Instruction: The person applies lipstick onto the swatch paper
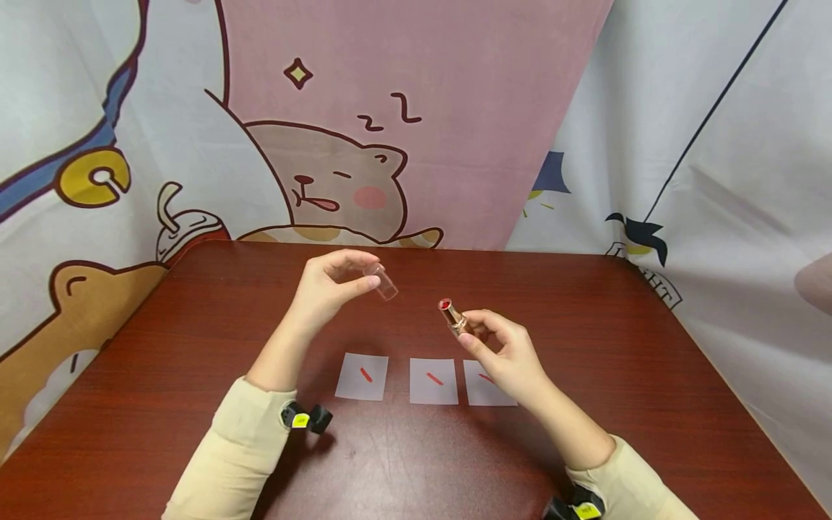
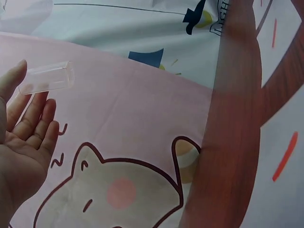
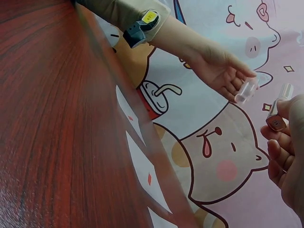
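Between thumb and fingertips my left hand [image 1: 333, 284] pinches a clear lipstick cap [image 1: 386, 284], raised over the far part of the table. In the left wrist view the cap [image 2: 50, 77] looks hollow and see-through. My right hand [image 1: 505, 347] grips a gold lipstick [image 1: 453, 316] by its base, its red tip tilted up and to the left. Cap and lipstick are apart, the cap farther left and higher in the head view. Below the hands lie three white paper squares, the left one [image 1: 354, 388], the middle one [image 1: 422, 393] and the right one [image 1: 484, 396], each with a red stroke.
The dark red wooden table [image 1: 416, 462] reaches back to a printed cloth [image 1: 481, 108] with cartoon animals. Black bands with yellow labels sit on both wrists, the left band [image 1: 305, 419] over a cream sleeve [image 1: 234, 451]. My right forearm partly covers the right paper.
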`<state>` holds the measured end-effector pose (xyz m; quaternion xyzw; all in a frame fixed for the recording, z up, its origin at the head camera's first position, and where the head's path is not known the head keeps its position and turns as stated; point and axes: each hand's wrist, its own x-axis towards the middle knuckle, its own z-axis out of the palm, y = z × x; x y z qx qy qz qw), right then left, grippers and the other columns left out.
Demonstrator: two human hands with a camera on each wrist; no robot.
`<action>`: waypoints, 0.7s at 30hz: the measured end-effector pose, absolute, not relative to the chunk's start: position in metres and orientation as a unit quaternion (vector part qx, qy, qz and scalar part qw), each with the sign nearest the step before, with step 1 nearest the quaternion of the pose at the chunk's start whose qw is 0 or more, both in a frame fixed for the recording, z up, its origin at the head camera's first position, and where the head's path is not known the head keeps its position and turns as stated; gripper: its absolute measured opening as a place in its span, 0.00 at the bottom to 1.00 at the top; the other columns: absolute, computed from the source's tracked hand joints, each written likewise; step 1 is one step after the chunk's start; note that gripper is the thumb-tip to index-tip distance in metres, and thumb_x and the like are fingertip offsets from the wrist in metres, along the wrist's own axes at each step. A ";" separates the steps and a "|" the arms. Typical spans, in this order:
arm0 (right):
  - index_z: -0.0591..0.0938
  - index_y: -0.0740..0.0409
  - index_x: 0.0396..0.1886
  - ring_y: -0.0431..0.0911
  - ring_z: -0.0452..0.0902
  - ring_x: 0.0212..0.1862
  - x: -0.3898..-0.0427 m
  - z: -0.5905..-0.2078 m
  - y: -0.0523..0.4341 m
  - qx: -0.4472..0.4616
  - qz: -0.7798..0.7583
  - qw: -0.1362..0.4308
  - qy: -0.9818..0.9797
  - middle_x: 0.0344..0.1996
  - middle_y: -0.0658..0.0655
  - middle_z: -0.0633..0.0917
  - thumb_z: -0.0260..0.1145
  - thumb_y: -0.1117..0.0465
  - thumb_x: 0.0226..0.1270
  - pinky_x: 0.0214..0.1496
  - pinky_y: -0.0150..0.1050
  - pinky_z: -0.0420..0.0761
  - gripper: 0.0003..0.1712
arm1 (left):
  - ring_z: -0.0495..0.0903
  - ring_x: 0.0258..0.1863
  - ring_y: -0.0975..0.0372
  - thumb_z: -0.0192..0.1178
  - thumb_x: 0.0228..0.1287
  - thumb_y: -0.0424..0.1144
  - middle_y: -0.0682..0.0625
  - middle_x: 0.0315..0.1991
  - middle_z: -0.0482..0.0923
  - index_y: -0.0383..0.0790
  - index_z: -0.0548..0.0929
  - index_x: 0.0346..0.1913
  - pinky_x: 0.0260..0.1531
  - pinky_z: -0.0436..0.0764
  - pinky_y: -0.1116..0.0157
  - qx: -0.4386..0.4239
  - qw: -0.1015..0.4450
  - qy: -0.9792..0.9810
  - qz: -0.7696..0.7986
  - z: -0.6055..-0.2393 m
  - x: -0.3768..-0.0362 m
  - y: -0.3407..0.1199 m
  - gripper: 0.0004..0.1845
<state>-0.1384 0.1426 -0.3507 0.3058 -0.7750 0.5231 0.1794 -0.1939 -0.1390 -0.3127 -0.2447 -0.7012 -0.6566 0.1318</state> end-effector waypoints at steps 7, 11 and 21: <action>0.80 0.70 0.40 0.40 0.74 0.30 -0.129 -0.335 0.136 0.310 0.518 0.179 -0.777 0.26 0.56 0.80 0.65 0.81 0.55 0.30 0.31 0.75 0.13 | 0.83 0.37 0.56 0.67 0.52 0.22 0.52 0.35 0.85 0.25 0.82 0.43 0.39 0.80 0.64 -0.257 0.134 -0.676 -0.678 -0.307 -0.187 -0.134 0.13; 0.80 0.71 0.39 0.40 0.74 0.29 -0.123 -0.326 0.133 0.315 0.516 0.181 -0.775 0.25 0.56 0.80 0.65 0.81 0.55 0.30 0.33 0.75 0.12 | 0.83 0.38 0.56 0.67 0.52 0.21 0.51 0.35 0.85 0.23 0.81 0.43 0.38 0.80 0.63 -0.264 0.137 -0.664 -0.686 -0.304 -0.183 -0.131 0.13; 0.81 0.69 0.40 0.41 0.74 0.28 -0.129 -0.336 0.136 0.318 0.516 0.181 -0.775 0.25 0.56 0.80 0.66 0.81 0.54 0.29 0.31 0.75 0.14 | 0.83 0.37 0.59 0.65 0.52 0.20 0.51 0.35 0.85 0.21 0.80 0.43 0.36 0.78 0.64 -0.282 0.148 -0.641 -0.699 -0.297 -0.171 -0.120 0.14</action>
